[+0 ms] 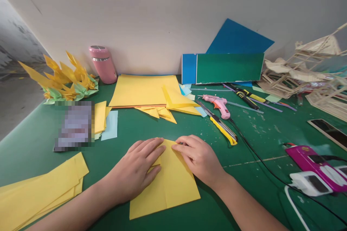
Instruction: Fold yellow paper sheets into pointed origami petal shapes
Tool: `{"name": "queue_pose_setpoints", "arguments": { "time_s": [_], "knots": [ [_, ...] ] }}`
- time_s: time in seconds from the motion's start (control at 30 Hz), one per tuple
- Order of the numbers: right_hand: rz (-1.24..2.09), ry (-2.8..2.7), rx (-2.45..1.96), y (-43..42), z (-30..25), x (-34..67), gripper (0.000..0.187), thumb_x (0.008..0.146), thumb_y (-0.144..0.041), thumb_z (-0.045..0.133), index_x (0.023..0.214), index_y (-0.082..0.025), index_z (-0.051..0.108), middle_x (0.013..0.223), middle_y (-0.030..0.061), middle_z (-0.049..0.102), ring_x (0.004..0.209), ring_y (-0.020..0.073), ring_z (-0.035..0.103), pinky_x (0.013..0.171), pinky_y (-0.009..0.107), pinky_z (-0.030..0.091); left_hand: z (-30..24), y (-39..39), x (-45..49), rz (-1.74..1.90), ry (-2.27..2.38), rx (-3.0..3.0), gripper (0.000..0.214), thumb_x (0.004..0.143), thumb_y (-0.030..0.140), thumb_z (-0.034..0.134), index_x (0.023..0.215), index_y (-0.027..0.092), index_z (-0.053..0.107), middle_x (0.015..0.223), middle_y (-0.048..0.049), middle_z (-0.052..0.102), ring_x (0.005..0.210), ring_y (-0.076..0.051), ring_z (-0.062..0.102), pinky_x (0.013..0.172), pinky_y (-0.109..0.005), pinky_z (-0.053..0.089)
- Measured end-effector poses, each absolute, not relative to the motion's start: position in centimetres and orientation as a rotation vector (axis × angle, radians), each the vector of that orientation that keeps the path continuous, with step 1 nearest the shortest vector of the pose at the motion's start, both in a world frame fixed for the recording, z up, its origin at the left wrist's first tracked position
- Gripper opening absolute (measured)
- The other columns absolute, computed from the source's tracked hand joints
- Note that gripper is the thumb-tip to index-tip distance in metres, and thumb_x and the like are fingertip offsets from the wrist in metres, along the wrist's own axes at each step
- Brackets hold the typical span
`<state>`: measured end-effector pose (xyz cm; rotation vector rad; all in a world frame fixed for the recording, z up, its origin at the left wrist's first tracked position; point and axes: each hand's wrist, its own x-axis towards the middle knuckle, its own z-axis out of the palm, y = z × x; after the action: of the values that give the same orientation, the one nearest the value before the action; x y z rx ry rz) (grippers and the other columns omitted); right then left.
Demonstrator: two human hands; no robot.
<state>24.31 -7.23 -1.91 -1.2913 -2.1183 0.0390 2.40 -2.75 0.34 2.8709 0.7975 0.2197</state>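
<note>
A sheet of yellow paper (168, 184) lies on the green table in front of me, with a crease down its middle. My left hand (141, 166) rests across its upper left side, fingers stretched out and thumb apart, with a folded flap partly under them. At the upper right edge, my right hand (199, 155) has its fingertips pinched together on the paper, which narrows towards the top between both hands. The undersides of my fingers are hidden.
Yellow strips (40, 191) lie at left, near a blurred-out item (76, 126). Behind are a yellow stack (143, 90), folded pieces (159, 113), a pink bottle (104, 65) and a paper ornament (69, 79). Rightward lie a utility knife (223, 130), glue gun (218, 104) with cable, and power strip (311, 162).
</note>
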Motion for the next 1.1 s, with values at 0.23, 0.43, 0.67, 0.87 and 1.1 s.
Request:
{"name": "queue_pose_setpoints", "arguments": {
  "time_s": [0.23,0.43,0.67,0.87,1.1],
  "knots": [
    [0.033,-2.127,-1.291,-7.24,-1.78,24.18,0.031,0.093,-0.006,0.04,0.095,-0.018,0.069,0.088,0.0077,0.068,0.08,0.02,0.059,0.066,0.031,0.05,0.44,-2.76,2.51,0.227,0.816,2.914,0.037,0.094,0.026,0.042,0.127,0.018,0.055,0.136,-0.0113,0.055,0.125,-0.028,0.05,0.103,-0.047,0.043],
    [0.05,-2.123,-1.285,-7.28,-1.67,24.07,0.032,0.092,-0.005,0.04,0.095,-0.017,0.069,0.088,0.0083,0.069,0.08,0.0203,0.06,0.066,0.032,0.052,0.34,-2.86,2.46,0.234,0.86,2.885,0.039,0.093,0.027,0.045,0.13,0.019,0.053,0.135,-0.0101,0.056,0.122,-0.027,0.052,0.102,-0.043,0.046],
    [0.023,-2.128,-1.296,-7.3,-1.76,24.11,0.032,0.091,-0.004,0.04,0.096,-0.018,0.069,0.089,0.0083,0.069,0.081,0.0204,0.061,0.067,0.032,0.052,0.29,-3.01,2.45,0.258,0.902,2.833,0.042,0.091,0.027,0.047,0.132,0.017,0.051,0.132,-0.0096,0.058,0.118,-0.027,0.056,0.098,-0.039,0.05],
    [0.022,-2.118,-1.291,-7.28,-1.75,24.01,0.031,0.09,-0.003,0.04,0.095,-0.016,0.068,0.089,0.0083,0.069,0.081,0.0211,0.06,0.068,0.032,0.053,0.09,-2.96,2.38,0.245,0.872,2.867,0.045,0.094,0.028,0.043,0.137,0.016,0.046,0.142,-0.0091,0.051,0.126,-0.027,0.051,0.103,-0.04,0.047],
    [-0.007,-2.093,-1.286,-7.34,-1.94,23.84,0.031,0.089,-0.002,0.04,0.093,-0.016,0.068,0.088,0.0086,0.069,0.078,0.0211,0.06,0.067,0.032,0.052,0.02,-3.04,2.46,0.212,0.898,2.864,0.047,0.094,0.03,0.044,0.136,0.011,0.046,0.141,-0.0122,0.051,0.127,-0.029,0.049,0.103,-0.043,0.047]
  ]
}}
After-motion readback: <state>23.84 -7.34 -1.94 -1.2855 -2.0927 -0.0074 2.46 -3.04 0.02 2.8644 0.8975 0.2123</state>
